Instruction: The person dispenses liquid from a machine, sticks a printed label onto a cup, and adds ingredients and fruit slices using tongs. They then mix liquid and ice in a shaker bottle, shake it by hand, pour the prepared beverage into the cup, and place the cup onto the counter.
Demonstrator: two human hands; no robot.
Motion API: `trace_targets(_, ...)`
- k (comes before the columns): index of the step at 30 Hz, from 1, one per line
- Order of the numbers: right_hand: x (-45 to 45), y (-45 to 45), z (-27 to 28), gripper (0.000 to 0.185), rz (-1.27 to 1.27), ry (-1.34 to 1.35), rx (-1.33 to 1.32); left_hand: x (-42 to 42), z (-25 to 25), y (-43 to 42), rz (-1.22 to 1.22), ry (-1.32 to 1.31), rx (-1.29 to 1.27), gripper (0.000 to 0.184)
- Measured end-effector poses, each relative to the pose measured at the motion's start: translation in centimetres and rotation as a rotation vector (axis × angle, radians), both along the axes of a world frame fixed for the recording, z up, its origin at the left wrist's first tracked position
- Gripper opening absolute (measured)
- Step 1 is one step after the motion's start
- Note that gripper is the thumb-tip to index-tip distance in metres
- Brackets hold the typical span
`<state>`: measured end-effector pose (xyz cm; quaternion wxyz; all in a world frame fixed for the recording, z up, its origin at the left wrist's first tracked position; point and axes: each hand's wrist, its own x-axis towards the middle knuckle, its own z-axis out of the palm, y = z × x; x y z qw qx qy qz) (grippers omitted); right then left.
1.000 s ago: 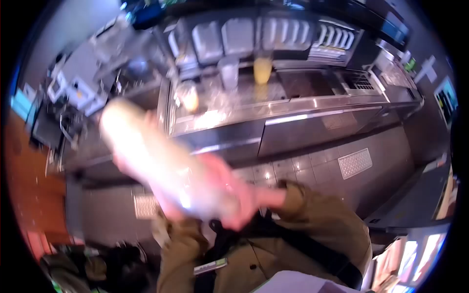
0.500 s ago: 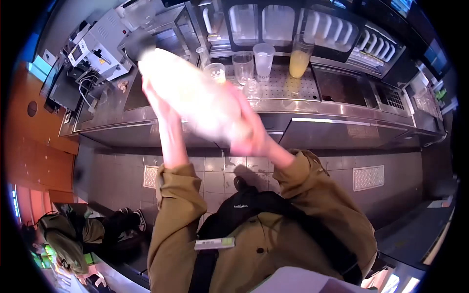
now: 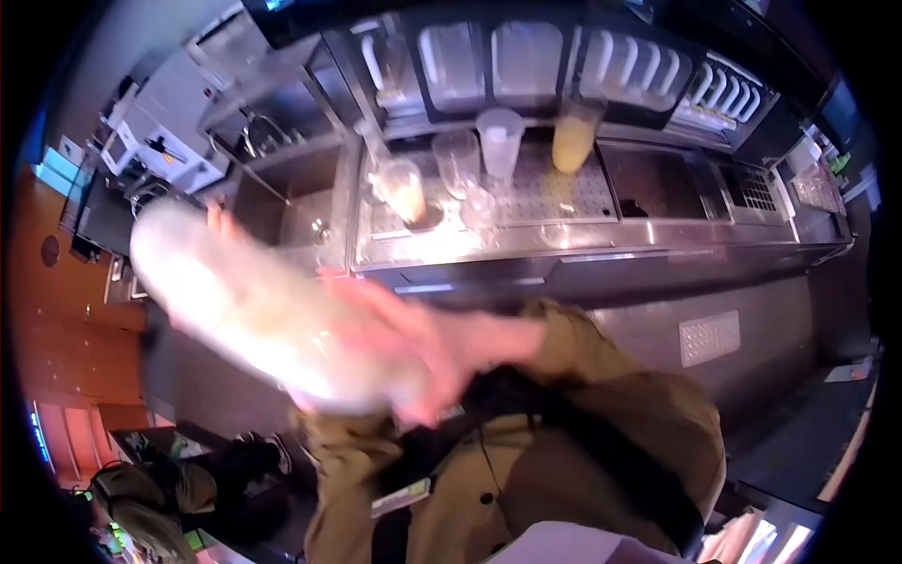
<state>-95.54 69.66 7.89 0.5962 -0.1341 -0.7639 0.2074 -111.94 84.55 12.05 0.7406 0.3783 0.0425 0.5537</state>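
Note:
A long pale container (image 3: 249, 301), blurred by motion, slants across the lower left of the view. My right hand (image 3: 413, 343) wraps round its near end, above the dark apron. Only some fingers of my left hand (image 3: 218, 224) show past the container's upper edge; the rest is hidden behind it. On the counter behind are a cup with pale contents (image 3: 404, 193), a clear cup (image 3: 457, 164), a frosted cup (image 3: 500, 146) and a pitcher of yellow liquid (image 3: 572, 143).
A sink (image 3: 305, 202) lies left of the perforated drip tray (image 3: 540, 202). A grey machine (image 3: 174, 113) stands at the back left. Another person (image 3: 155, 498) is at the lower left. A white floor drain (image 3: 710, 338) shows at the right.
The container and both hands have swung down and left, closer to my body. The sink and the pale-filled cup, previously partly covered, now show more fully.

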Motion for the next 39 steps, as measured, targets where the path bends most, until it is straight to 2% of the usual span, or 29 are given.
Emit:
trace_targets(1, 0.9, 1.8, 0.2, 0.1, 0.054, 0.062, -0.07, 0.8, 0.2, 0.4, 0.166, 0.176, -0.069, 0.068)
trace_targets(2, 0.6, 2.0, -0.1, 0.089, -0.008, 0.13, -0.146, 1.0, 0.3, 1.1, 0.253, 0.291, -0.114, 0.068)
trace_targets(3, 0.3, 2.2, -0.4, 0.079, -0.064, 0.202, -0.223, 0.1, -0.3, 2.7, 0.286, 0.38, 0.04, 0.065)
trace_targets(4, 0.3, 0.5, -0.7, 0.077, -0.032, 0.142, -0.142, -1.3, -0.8, 3.2, 0.006, 0.21, 0.067, 0.06)
trace_targets(6, 1.4, -2.2, -1.9, 0.072, 0.019, 0.033, 0.098, -0.3, -0.1, 1.7, -0.087, 0.169, 0.152, 0.057)
trace_targets(7, 3.0, -2.7, -2.6, 0.072, 0.088, -0.042, 0.149, 1.0, 0.0, 0.6, 0.109, 0.294, 0.205, 0.058)
trace_targets(9, 6.0, -2.4, -1.6, 0.078, 0.112, -0.071, -0.004, 6.7, 1.2, -3.7, 0.517, 0.496, 0.306, 0.059)
trace_targets(12, 9.0, -1.0, -2.9, 0.086, 0.108, 0.126, -0.311, 8.0, -2.1, -6.0, 0.365, 0.319, 0.037, 0.06)
trace_targets(15, 11.6, -4.9, -3.8, 0.091, 0.1, 0.023, 0.009, 7.8, -3.7, -8.2, 0.128, 0.052, 0.076, 0.06)
trace_targets(16, 12.7, -6.1, -3.6, 0.067, 0.187, 0.027, 0.069, 8.0, -3.5, -8.8, 0.107, 0.025, 0.084, 0.06)
trace_targets(17, 14.3, -6.3, -2.5, 0.065, 0.196, -0.068, 0.083, 8.5, -2.9, -8.9, 0.13, 0.014, 0.085, 0.06)
trace_targets(21, 13.1, -5.3, -3.5, 0.076, 0.249, 0.126, -0.126, 10.9, -1.7, -8.1, 0.377, 0.26, -0.028, 0.061)
trace_targets(23, 12.9, -3.9, -2.9, 0.084, 0.278, 0.156, -0.169, 10.4, -1.5, -9.2, 0.333, 0.202, -0.009, 0.062)
trace_targets(24, 13.2, -5.3, -3.1, 0.082, 0.243, 0.066, -0.061, 9.4, -1.7, -9.9, 0.236, 0.102, 0.032, 0.062)
trace_targets(25, 12.7, -6.3, -3.4, 0.079, 0.35, 0.112, 0.014, 8.9, -1.4, -10.4, 0.167, 0.049, 0.068, 0.062)
trace_targets(27, 11.9, -6.0, -3.7, 0.085, 0.406, 0.107, 0.008, 7.7, -1.4, -11.3, 0.103, 0.023, 0.11, 0.062)
trace_targets(29, 10.1, -3.5, -2.8, 0.092, 0.346, 0.132, -0.17, 6.4, -1.5, -11.3, 0.117, 0.117, 0.106, 0.063)
trace_targets(30, 9.4, -3.6, -2.9, 0.093, 0.338, 0.112, -0.185, 6.3, -1.3, -11.9, 0.169, 0.169, 0.08, 0.063)
trace_targets(32, 8.6, -5.4, -2.8, 0.091, 0.383, 0.1, -0.131, 4.9, -0.6, -14.6, 0.484, 0.173, -0.069, 0.054)
trace_targets(34, 8.0, -7.5, -3.0, 0.08, 0.46, 0.112, 0.073, -0.9, -2.7, -12.8, 0.092, -0.017, 0.104, 0.056)
trace_targets(35, 8.2, -8.0, -2.7, 0.081, 0.5, 0.069, 0.11, -1.4, -2.2, -13.5, 0.007, -0.038, 0.127, 0.054)
trace_targets(37, 6.4, -6.8, -2.9, 0.083, 0.578, 0.06, 0.011, -2.2, -1.4, -15.0, -0.162, -0.067, 0.169, 0.048)
trace_targets(39, 4.9, -4.3, -1.1, 0.083, 0.435, 0.064, -0.223, 0.7, 0.0, -16.0, 0.258, 0.013, 0.048, 0.051)
